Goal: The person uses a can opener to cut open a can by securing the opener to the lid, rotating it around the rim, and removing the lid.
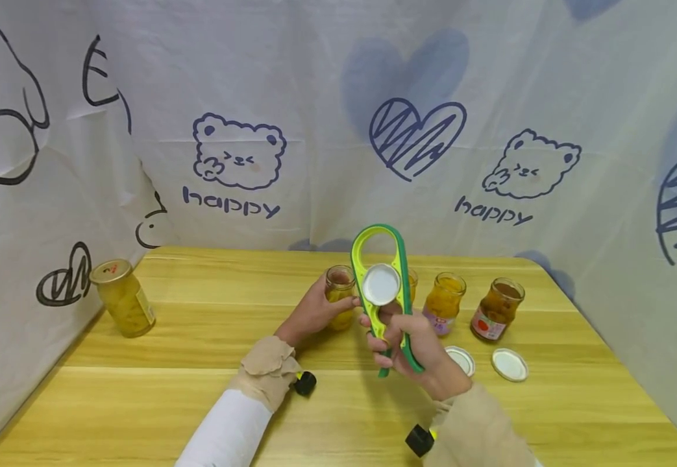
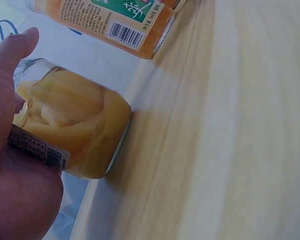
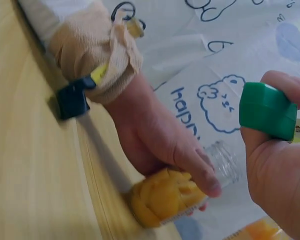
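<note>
My left hand (image 1: 313, 312) grips an uncapped glass jar (image 1: 341, 319) of yellow fruit pieces at the table's middle. In the left wrist view, the thumb and palm lie along the jar's (image 2: 72, 117) side, partly covering its label. My right hand (image 1: 418, 344) grips the handles of a green and yellow jar opener (image 1: 402, 259), raised upright just right of that jar. A round lid (image 1: 381, 285), pale inside facing me, sits between the opener's arms. From the right wrist, the green handle end (image 3: 267, 110) shows within the curled fingers.
To the right stand uncapped jars, one orange-yellow (image 1: 444, 301) and one dark reddish (image 1: 497, 310); another is mostly hidden behind the opener. Two loose lids (image 1: 510, 364) lie before them. A capped jar (image 1: 124, 301) stands far left. A printed cloth (image 1: 315, 130) hangs behind the table.
</note>
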`<state>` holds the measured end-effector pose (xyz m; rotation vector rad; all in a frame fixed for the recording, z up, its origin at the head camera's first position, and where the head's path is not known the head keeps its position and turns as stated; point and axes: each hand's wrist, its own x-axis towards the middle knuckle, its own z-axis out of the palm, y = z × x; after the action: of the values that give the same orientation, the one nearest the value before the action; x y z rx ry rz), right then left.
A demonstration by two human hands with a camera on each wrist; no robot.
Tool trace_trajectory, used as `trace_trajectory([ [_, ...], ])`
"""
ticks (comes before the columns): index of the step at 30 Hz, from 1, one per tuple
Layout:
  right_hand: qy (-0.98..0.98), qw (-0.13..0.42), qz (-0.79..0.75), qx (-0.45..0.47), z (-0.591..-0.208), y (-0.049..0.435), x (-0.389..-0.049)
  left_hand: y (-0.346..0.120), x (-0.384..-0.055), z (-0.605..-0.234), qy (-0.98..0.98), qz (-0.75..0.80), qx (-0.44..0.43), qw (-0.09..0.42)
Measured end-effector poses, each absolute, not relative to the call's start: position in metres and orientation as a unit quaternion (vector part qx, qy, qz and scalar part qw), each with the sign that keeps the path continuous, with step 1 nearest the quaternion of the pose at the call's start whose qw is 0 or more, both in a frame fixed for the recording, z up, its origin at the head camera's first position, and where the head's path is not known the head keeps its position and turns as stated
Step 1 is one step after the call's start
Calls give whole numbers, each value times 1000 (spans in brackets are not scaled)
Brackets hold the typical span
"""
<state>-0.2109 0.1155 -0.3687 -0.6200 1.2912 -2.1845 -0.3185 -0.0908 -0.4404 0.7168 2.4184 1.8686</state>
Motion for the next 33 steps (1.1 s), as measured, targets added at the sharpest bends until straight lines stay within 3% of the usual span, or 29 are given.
trace_trajectory([
  [14,439,276,-827,-217,-364,114,-202,-98,-314,-426,763,607,220,29],
  [19,431,276,-831,-218,-362,114,-202,-115,-317,-413,777,572,263,11],
  [23,424,282,-830,-227,-361,115,-202,-127,-312,-392,777,567,273,-29],
  [27,420,295,-826,-235,-361,113,-199,-122,-292,-356,764,577,270,-102],
  [33,406,302,-829,-238,-363,109,-194,-95,-246,-316,803,411,378,-209],
])
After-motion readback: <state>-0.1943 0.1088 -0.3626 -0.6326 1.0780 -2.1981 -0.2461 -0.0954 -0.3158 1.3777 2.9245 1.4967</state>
